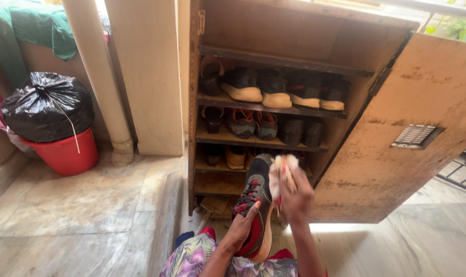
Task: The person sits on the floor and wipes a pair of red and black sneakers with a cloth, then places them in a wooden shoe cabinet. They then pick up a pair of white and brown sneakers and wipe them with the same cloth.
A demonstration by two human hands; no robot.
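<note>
Left hand [241, 228] fingers wrapped under shoe [257, 205], gripping laced side; shoe upright on heel end, grey-black mesh, red trim, pale sole. Right hand [294, 197] fingers closed on crumpled pale cloth [283, 169], pressed against shoe's sole edge. Shoe held over floral-print lap [192, 259], just before open cupboard [294, 31]. Wooden shelves hold paired shoes. Door [418, 102] rough, stained, small metal vent. Left: red bucket [63, 154] with knotted glossy black bag [45, 105], round pipe [97, 77], streaked stone floor [79, 215].
</note>
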